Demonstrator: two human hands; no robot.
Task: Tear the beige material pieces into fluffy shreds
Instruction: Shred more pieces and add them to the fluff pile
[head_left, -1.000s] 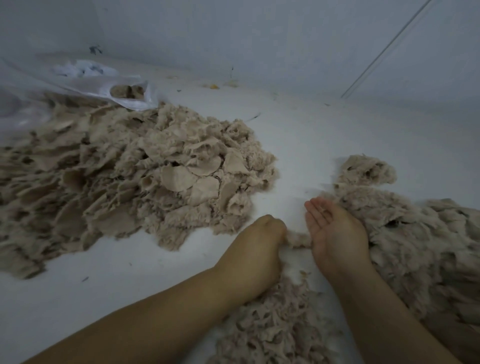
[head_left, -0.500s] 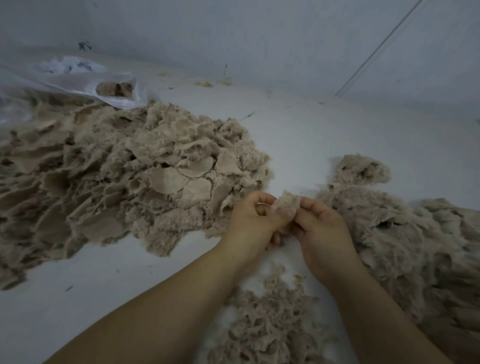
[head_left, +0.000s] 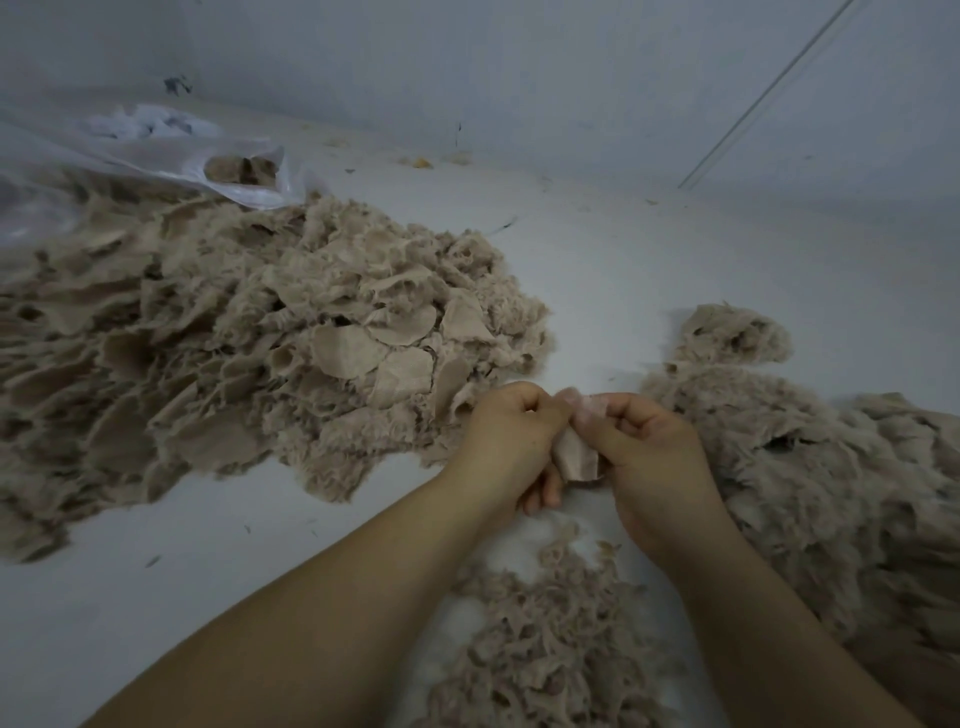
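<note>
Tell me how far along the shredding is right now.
Partly done. Fluffy shreds lie heaped at the right and in a smaller mound near the forearms. In hand: the left hand and right hand both pinch one beige piece between them. Left: the big pile of flat pieces, plus a few inside the plastic bag.

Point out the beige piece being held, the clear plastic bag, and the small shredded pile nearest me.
Beige fabric piece (head_left: 577, 456), head view, on its lower flap between both hands.
Clear plastic bag (head_left: 156, 156), head view, on its crinkled upper film.
Small shredded beige pile (head_left: 550, 644), head view, on its middle.
</note>
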